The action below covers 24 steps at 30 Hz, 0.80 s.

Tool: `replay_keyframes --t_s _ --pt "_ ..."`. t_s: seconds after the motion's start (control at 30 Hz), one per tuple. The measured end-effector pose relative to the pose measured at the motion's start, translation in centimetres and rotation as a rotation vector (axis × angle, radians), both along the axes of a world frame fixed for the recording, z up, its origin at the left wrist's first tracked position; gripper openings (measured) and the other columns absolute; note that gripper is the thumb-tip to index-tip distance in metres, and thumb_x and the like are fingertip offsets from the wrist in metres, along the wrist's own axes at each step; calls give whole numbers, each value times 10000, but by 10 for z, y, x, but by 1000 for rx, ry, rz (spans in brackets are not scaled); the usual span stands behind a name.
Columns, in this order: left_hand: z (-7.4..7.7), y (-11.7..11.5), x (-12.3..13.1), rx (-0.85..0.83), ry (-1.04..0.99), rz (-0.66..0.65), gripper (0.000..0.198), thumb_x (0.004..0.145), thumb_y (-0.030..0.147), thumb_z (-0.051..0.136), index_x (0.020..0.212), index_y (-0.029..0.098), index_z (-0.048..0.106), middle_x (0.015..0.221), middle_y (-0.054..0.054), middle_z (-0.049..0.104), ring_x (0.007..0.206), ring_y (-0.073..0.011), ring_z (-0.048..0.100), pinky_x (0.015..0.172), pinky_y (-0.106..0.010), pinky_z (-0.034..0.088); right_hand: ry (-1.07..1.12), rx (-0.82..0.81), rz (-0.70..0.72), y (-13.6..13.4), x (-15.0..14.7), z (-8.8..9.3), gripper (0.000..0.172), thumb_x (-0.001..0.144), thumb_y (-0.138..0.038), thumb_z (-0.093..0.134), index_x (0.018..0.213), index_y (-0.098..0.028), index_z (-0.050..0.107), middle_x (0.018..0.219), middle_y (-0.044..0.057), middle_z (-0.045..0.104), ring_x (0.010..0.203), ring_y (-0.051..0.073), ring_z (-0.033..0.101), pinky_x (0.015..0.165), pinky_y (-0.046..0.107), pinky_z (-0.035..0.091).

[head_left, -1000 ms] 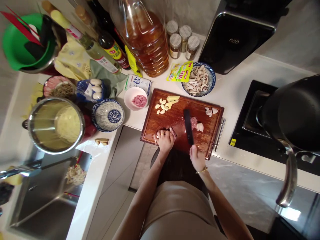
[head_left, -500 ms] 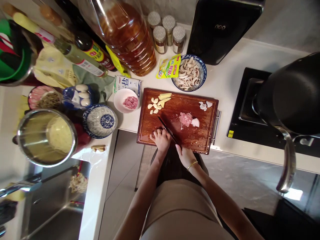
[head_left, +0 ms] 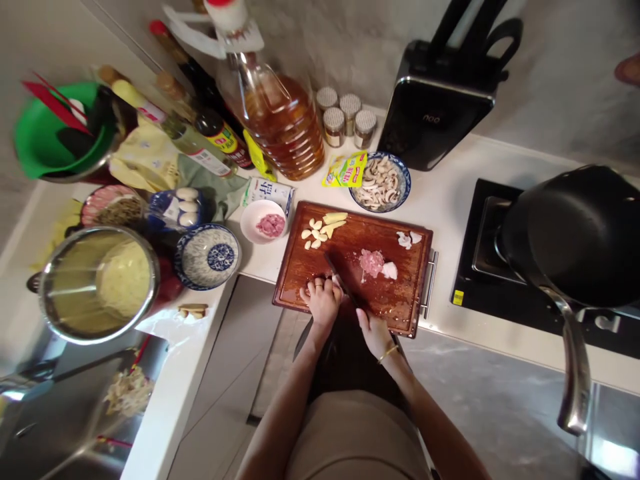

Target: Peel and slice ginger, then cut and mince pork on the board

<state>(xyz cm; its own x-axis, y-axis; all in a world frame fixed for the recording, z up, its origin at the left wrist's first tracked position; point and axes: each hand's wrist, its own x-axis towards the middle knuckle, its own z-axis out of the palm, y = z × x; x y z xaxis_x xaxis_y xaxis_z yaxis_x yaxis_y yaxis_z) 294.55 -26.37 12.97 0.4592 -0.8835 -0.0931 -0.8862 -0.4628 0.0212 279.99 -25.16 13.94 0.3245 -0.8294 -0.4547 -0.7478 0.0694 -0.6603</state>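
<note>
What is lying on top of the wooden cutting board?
I see garlic cloves, ginger slices, chopped meat, white scraps and a knife held by the right hand. What the left hand presses down is covered.

Three lidded spice jars (head_left: 345, 121) are counted, two blue-patterned bowls (head_left: 207, 257), one wooden cutting board (head_left: 405, 290), one knife (head_left: 336, 270), one oil bottle (head_left: 283, 127), one steel pot (head_left: 97, 285), and one black pan (head_left: 575, 233).

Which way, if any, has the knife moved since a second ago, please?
Yes. The knife has shifted left across the cutting board, away from the minced meat, to the left hand.
</note>
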Motion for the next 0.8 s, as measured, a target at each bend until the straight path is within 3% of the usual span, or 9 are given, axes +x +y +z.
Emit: replay_keyframes --t_s 0.13,0.33,0.43,0.6,0.8 --pt "-1 0 1 -34 4 16 273 818 298 372 796 196 625 901 -82 577 905 -258 453 900 -489 255 -100 142 -105 -17 -26 -3 585 866 -577 165 539 -226 500 482 22 557 495 158 565 509 255 409" --pt "-2 1 0 -40 11 28 260 808 292 386 821 188 624 918 -94 567 917 -258 448 900 -478 255 -155 223 -257 -33 -40 10 625 813 -669 126 514 -231 458 382 15 471 425 157 534 424 249 381" --pt "-3 2 -1 -47 15 45 258 808 294 390 824 185 623 924 -96 566 918 -259 448 907 -475 247 -115 103 -172 -18 -33 17 609 856 -599 142 573 -220 525 476 40 554 525 171 587 527 265 436" --pt "-4 3 -3 -43 28 71 255 812 294 390 832 193 623 941 -95 570 926 -258 455 914 -475 238 66 -152 36 17 -11 17 531 906 -458 186 902 -153 620 815 133 665 783 229 627 719 327 459" --pt "-5 3 -3 7 27 58 269 816 316 391 886 196 622 952 -108 568 946 -275 448 924 -480 231 203 -168 69 23 9 2 545 904 -475 192 888 -135 617 731 139 652 701 226 630 660 304 451"
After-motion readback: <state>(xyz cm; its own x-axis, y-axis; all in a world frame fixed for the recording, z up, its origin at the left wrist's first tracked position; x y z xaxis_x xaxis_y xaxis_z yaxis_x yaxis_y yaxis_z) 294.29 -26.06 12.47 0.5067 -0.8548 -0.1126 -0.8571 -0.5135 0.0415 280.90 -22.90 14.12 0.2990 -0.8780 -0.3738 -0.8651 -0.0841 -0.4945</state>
